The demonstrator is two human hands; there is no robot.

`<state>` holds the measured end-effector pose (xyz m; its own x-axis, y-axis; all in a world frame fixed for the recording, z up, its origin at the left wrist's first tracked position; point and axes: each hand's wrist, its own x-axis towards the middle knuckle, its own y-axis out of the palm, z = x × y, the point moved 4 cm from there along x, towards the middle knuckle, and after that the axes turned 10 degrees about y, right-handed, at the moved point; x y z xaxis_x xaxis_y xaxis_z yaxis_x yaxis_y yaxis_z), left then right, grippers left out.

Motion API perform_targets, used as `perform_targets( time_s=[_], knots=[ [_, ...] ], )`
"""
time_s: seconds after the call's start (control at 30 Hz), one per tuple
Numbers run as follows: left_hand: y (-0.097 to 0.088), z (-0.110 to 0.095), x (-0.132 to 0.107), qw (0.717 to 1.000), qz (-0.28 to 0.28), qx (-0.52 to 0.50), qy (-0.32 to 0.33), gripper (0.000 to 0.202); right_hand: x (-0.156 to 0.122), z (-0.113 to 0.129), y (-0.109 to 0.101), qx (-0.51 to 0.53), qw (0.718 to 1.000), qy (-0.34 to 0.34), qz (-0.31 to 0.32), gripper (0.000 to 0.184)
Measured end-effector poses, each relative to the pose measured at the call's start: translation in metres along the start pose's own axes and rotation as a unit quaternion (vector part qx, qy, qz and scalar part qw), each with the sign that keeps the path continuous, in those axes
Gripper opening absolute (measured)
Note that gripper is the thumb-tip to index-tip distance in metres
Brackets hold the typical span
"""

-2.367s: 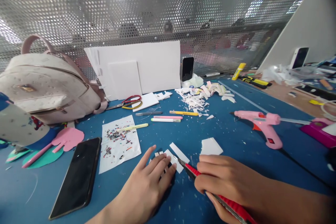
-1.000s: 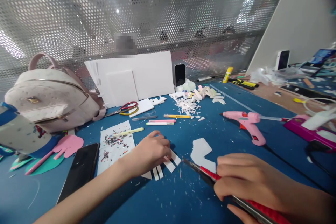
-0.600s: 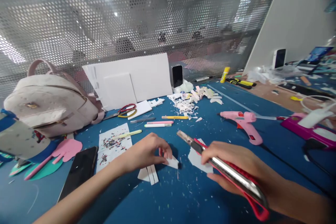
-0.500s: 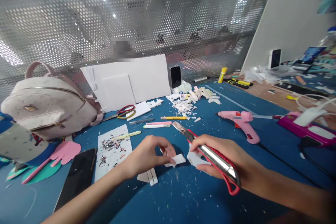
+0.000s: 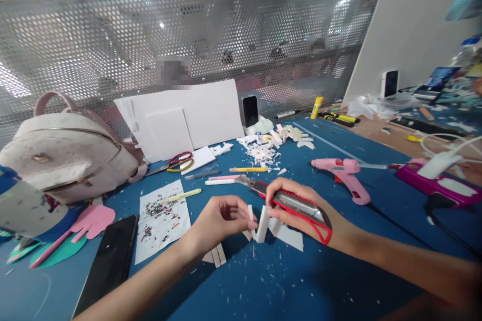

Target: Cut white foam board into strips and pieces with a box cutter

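The left hand [image 5: 220, 218] pinches a thin strip [image 5: 250, 211] just beside the thicker piece [image 5: 262, 226] pinched by the right hand [image 5: 299, 189], which also holds a cutter [image 5: 301, 204].

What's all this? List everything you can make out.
Perforated metal screen: 1, grey, back
Textured zipped backpack: 1, cream, left
Rectangular phones: 3, black-screened, near left, back, far right
Rectangular boards: several, white, back
Loop-handled scissors: 1, red and gold, before boards
Slim pens: 5, mixed colours, middle
Speckled paper sheet: 1, white, centre left
Scrap pile: 1, mostly white, back
Pistol-shaped glue gun: 1, pink, right
Plastic power strip: 1, purple, far right
Small clutter: uncounted, mixed colours, far right
Slide-blade knife: 1, red and silver, centre
Flat upright strips: 2, white, centre
Left hand: 1, bare, pinching a strip
Right hand: 1, bare, around knife
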<state>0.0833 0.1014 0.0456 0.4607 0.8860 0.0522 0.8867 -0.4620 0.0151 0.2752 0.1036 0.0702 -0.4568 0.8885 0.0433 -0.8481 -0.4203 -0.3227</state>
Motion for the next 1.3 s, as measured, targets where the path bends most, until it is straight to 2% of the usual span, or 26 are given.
perform_targets(
  time_s=[0.1,0.2,0.27,0.37,0.5,0.57,0.63,0.73,0.83,0.97,1.03,1.1,1.2,1.3],
  knots=[
    [-0.011,0.001,0.008,0.999,-0.024,0.014,0.024,0.034,-0.003,-0.007,-0.010,-0.014,0.999,-0.010,-0.042,0.017],
    [-0.028,0.002,0.028,0.996,-0.045,0.054,0.059,0.026,-0.009,-0.015,-0.019,-0.045,0.995,-0.024,-0.081,0.014],
    [-0.040,0.001,0.050,0.991,-0.059,0.089,0.086,0.020,-0.012,-0.022,-0.022,-0.061,0.994,-0.020,-0.087,0.012],
    [-0.054,0.001,0.096,0.980,-0.080,0.144,0.115,0.017,-0.014,-0.028,-0.024,-0.066,0.994,-0.004,-0.090,0.011],
    [-0.056,0.007,0.155,0.969,-0.094,0.189,0.128,0.023,-0.016,-0.029,-0.025,-0.067,0.992,-0.007,-0.103,0.010],
    [-0.052,0.011,0.170,0.966,-0.099,0.197,0.135,0.029,-0.016,-0.031,-0.026,-0.069,0.992,-0.001,-0.102,0.009],
    [-0.047,0.014,0.170,0.964,-0.097,0.199,0.148,0.034,-0.017,-0.035,-0.027,-0.071,0.993,0.001,-0.094,0.009],
    [-0.044,0.012,0.148,0.958,-0.096,0.203,0.177,0.040,-0.016,-0.042,-0.029,-0.080,0.993,0.009,-0.084,0.010],
    [-0.049,-0.001,0.108,0.951,-0.106,0.210,0.200,0.040,-0.013,-0.043,-0.025,-0.078,0.995,0.015,-0.063,0.010],
    [-0.056,-0.025,0.047,0.942,-0.138,0.220,0.211,0.029,-0.005,-0.030,-0.006,-0.029,0.999,0.023,0.033,0.017],
    [-0.057,-0.030,0.014,0.934,-0.173,0.228,0.213,0.027,0.001,-0.022,0.008,-0.013,0.996,0.023,0.084,0.018],
    [-0.057,-0.029,-0.020,0.917,-0.229,0.235,0.227,0.023,0.011,-0.015,0.020,-0.018,0.993,0.009,0.115,0.016],
    [-0.055,-0.017,-0.064,0.884,-0.314,0.250,0.240,0.016,0.026,-0.009,0.039,-0.052,0.988,-0.033,0.140,0.015],
    [-0.053,0.000,-0.091,0.881,-0.313,0.276,0.220,0.013,0.038,-0.008,0.057,-0.106,0.979,-0.076,0.154,0.015]
  ],
)
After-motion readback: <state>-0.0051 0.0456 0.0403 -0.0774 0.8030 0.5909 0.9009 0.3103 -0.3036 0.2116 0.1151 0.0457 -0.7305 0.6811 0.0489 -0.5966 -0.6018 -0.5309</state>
